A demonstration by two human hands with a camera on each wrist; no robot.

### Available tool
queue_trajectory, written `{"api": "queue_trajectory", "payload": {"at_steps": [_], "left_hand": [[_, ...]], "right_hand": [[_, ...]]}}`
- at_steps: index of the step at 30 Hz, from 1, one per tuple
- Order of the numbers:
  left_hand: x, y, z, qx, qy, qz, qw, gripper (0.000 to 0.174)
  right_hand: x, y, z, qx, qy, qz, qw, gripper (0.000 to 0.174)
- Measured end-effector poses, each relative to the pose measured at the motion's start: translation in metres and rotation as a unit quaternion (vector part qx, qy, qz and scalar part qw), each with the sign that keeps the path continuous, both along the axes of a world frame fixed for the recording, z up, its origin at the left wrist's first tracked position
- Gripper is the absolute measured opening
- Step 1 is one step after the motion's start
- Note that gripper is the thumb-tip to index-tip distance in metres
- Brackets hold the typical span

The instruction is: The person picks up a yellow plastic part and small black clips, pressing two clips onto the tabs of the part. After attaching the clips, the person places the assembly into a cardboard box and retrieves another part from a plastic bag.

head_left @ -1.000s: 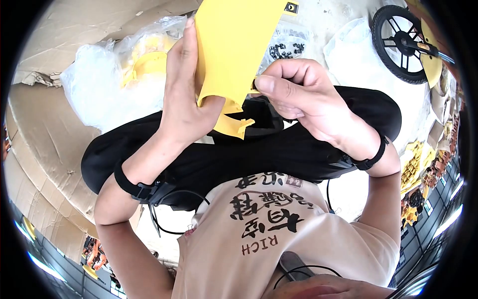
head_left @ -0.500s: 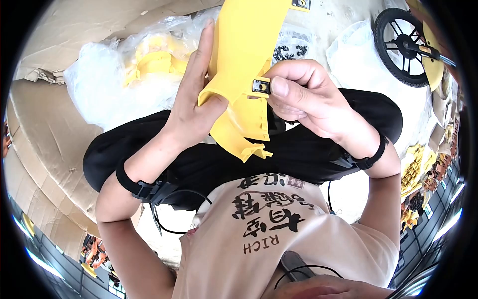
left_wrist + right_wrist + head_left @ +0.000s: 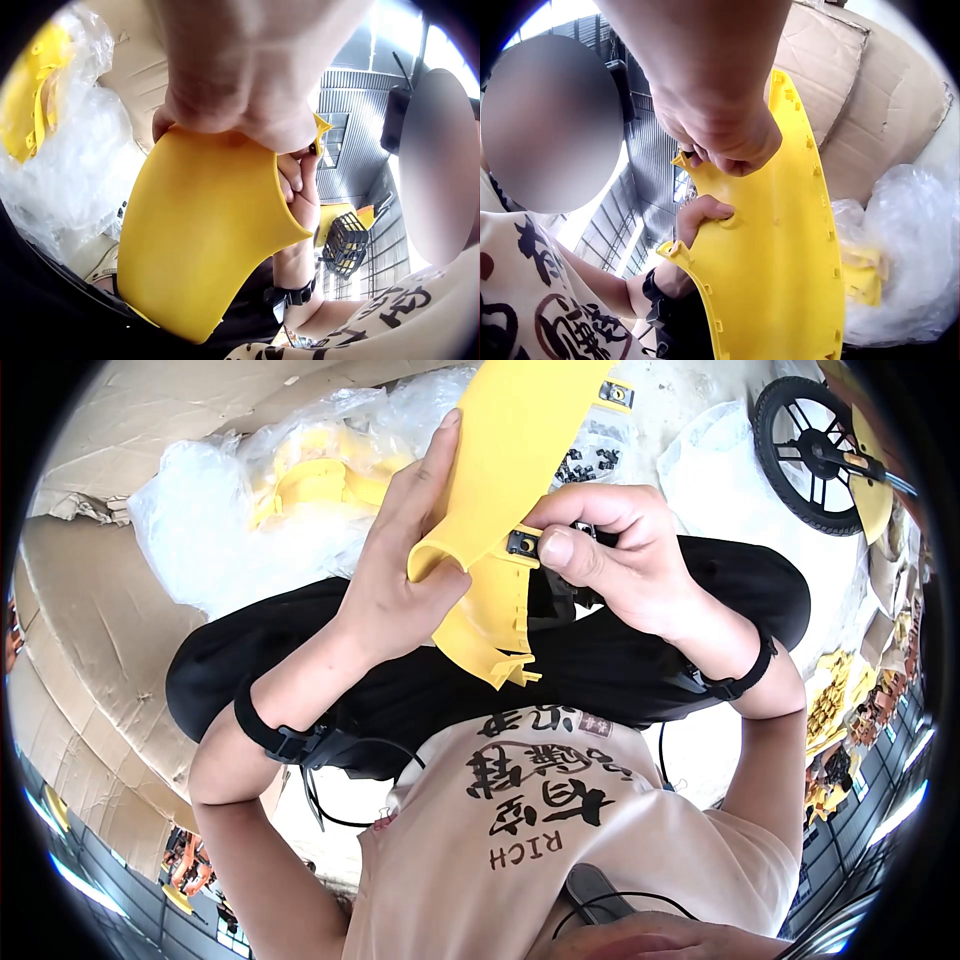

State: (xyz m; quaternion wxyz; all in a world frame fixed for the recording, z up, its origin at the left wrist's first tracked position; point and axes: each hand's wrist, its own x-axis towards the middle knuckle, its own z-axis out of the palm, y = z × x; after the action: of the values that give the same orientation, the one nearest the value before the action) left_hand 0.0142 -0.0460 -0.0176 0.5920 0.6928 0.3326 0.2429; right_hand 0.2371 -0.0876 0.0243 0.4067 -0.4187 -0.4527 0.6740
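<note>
Yellow panel: held up in the air above the lap, between the person's two hands, long and curved, with its near end flaring.

Left grip, a bare hand: closed on the panel near the flared end. Thumb presses the inner face, seen in the right wrist view; fingers lie along the outer face and edge.

Right grip: thumb and forefinger pinch the black clip at the tab on the panel's side edge. Whether the clip is fully seated cannot be told. A second clip sits on a tab farther up the same side.

Handling (judged): thin moulded plastic, light for its length; stiff along the curve, with some flex at the free edges. The smooth outer face probably slips under dry fingers. The small tabs and edge lugs look the most breakable, so the broad wall by the flare is the better hold, with a fingertip backing the tab under any push.

Nearby: a bag of small black parts beyond the right grip; another yellow part among clear plastic wrap.
</note>
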Motion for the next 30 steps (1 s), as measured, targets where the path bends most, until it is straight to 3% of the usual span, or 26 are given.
{"api": "queue_trajectory", "payload": {"at_steps": [4, 6, 8, 10, 12, 17, 20, 30], "left_hand": [[0.005, 0.001, 0.007, -0.046, -0.028, 0.007, 0.999, 0.088], [0.009, 0.002, 0.019, -0.221, -0.071, 0.044, 0.972, 0.089], [0.009, 0.005, 0.013, -0.218, -0.096, 0.06, 0.969, 0.089], [0.004, 0.01, 0.012, -0.267, -0.112, 0.108, 0.951, 0.088], [-0.006, 0.017, 0.011, -0.261, -0.102, 0.136, 0.95, 0.087], [-0.007, 0.016, 0.015, -0.29, -0.106, 0.144, 0.94, 0.085], [-0.007, 0.017, 0.013, -0.273, -0.091, 0.145, 0.947, 0.085], [-0.004, 0.014, 0.014, -0.279, -0.098, 0.149, 0.944, 0.085]], "right_hand": [[0.002, 0.001, -0.007, -0.063, 0.037, 0.007, 0.997, 0.025], [0.007, 0.004, -0.009, -0.103, 0.038, 0.038, 0.993, 0.035], [0.006, 0.008, -0.009, -0.243, 0.215, -0.01, 0.946, 0.049], [0.01, 0.01, -0.013, -0.255, 0.239, -0.005, 0.937, 0.053], [0.006, 0.018, -0.013, -0.293, 0.261, -0.048, 0.919, 0.046], [0.01, 0.02, -0.015, -0.273, 0.258, -0.026, 0.926, 0.043], [0.01, 0.022, -0.01, -0.253, 0.215, -0.016, 0.943, 0.051], [0.014, 0.017, -0.014, -0.254, 0.237, 0.009, 0.938, 0.035]]}}
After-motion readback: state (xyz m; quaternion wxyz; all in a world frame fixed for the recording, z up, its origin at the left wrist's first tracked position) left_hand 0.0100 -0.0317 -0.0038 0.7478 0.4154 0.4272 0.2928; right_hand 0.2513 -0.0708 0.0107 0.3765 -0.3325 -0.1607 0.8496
